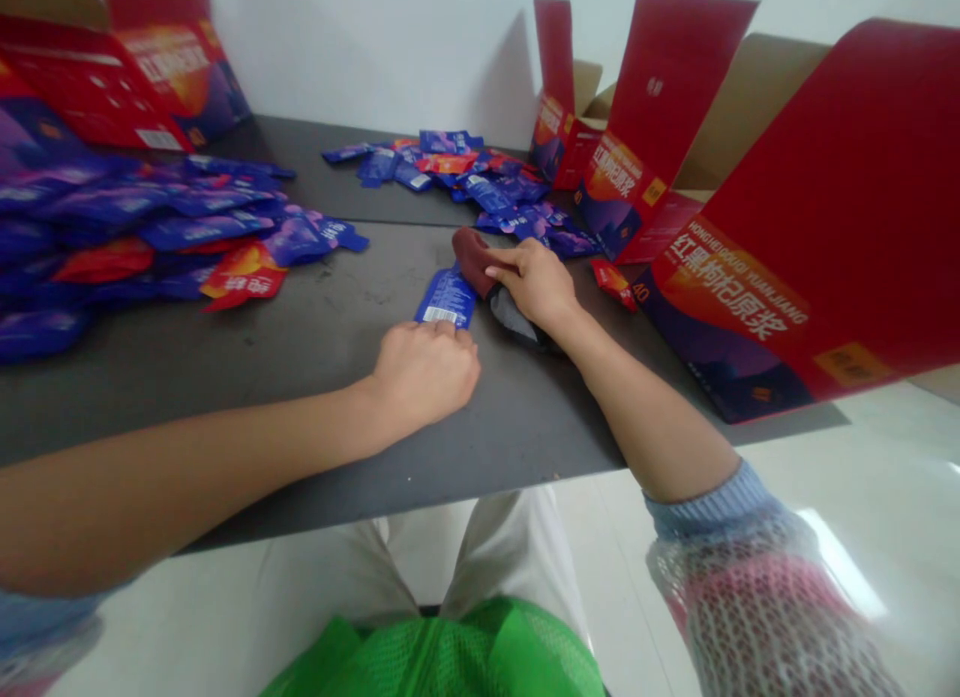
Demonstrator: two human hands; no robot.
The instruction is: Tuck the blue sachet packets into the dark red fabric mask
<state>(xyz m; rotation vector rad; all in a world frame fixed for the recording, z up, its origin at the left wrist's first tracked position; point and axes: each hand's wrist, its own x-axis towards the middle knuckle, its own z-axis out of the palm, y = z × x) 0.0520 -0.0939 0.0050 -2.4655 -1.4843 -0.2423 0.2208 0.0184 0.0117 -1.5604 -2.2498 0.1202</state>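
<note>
Left hand [424, 372], clenched, presses the near end of a blue sachet [447, 297] lying on the worktop [300, 347] between the hands; right hand [534, 282] grasps a dark red cloth [472, 254] touching its far end, so firm pinning should probably stop the sachet sliding.

Setting: small packing workshop, not a home or shop. Evidence: one dark grey table [300, 357], worn and scuffed, carries loose sachets [150, 227] in bulk, blue-purple and red, heaped at the left with a second heap [480, 177] at the far middle. Printed red cartons [787, 227] stand open along the right edge, flaps up, all of one design; more of the same [112, 77] are stacked at the far left corner. Plain white wall [375, 47] behind, bare. Glossy pale floor [862, 447] below. Identical goods in quantity, matching outer boxes.
</note>
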